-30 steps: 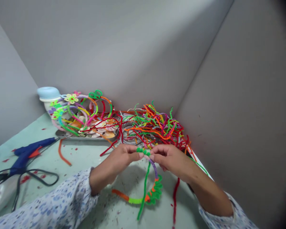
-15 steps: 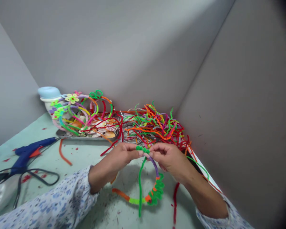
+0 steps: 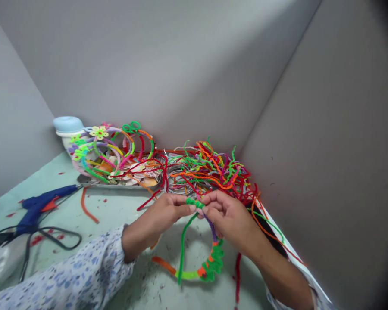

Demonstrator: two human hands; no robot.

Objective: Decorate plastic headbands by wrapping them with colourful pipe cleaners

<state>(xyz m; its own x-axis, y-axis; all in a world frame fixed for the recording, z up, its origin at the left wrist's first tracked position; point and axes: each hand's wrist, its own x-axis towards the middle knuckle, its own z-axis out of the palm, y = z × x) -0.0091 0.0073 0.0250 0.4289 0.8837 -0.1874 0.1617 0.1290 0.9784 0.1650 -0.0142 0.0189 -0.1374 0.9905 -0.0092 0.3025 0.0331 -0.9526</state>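
Between my two hands is a headband [image 3: 186,275] wrapped in orange, lime, purple and pink fuzzy stem, with a green wavy coil on its lower right. My left hand [image 3: 161,215] pinches its upper end, where a green pipe cleaner [image 3: 182,249] is bent into waves along the top. The loose tail of that stem hangs down inside the curve. My right hand [image 3: 228,217] grips the same top section from the other side, thumb and index finger close to the left fingertips. Part of the band is hidden behind my fingers.
A tangled heap of coloured pipe cleaners [image 3: 213,168] lies behind my hands. Left of it, a metal tray [image 3: 116,186] holds shells, with finished headbands [image 3: 100,144] above. A blue glue gun [image 3: 35,206] with its cable lies left. Walls enclose the table [image 3: 116,211].
The green tail has swung left and its lower end sits higher. My right fingers have shifted slightly at the top of the band; my left hand holds nearly still.
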